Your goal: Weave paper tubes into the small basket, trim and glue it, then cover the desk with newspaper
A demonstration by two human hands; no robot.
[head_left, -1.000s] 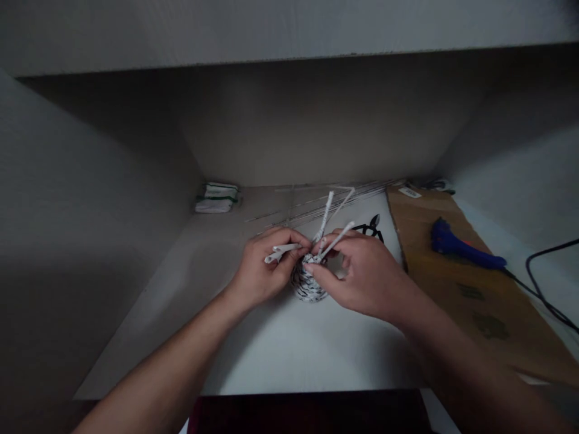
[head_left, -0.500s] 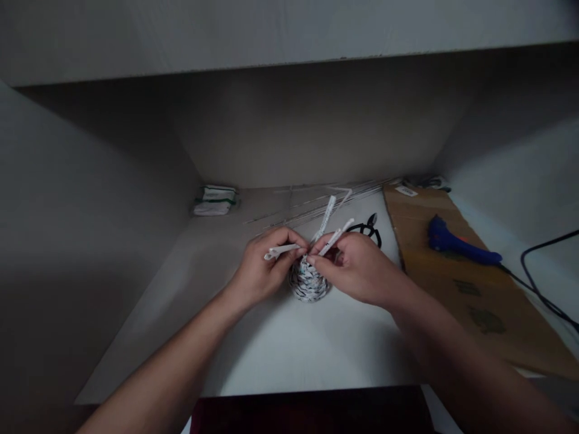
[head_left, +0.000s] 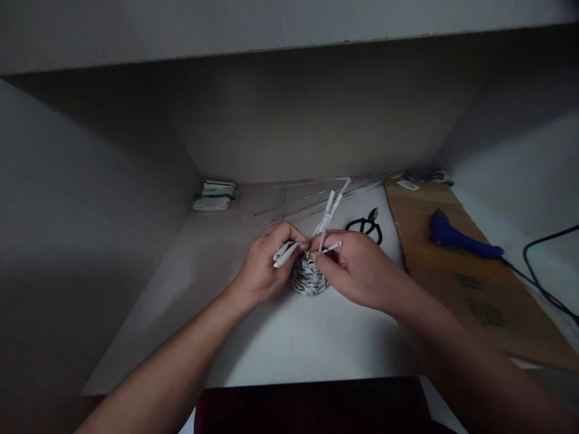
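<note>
A small round woven piece [head_left: 309,278] of white and dark paper strips stands on the white surface between my hands. My left hand [head_left: 271,259] is pinched at its top left, with white paper tubes [head_left: 286,254] sticking out between the fingers. On the top right, my right hand [head_left: 357,265] pinches the weave, its thumb and fingertips around a paper tube. More white tubes [head_left: 330,211] rise up and back from the top of the piece. The fingertips of both hands nearly meet and partly hide the rim.
Black-handled cutters [head_left: 364,228] lie behind my right hand. A blue glue gun [head_left: 465,241] with a black cord rests on flat cardboard [head_left: 434,283] at right. Thin rods [head_left: 312,205] lie along the back; a white-and-green packet [head_left: 216,196] sits back left.
The tubes by my left hand have tilted downward and bunched. By my right hand, one tube now points up to the back and a short one points right. The view has shifted slightly.
</note>
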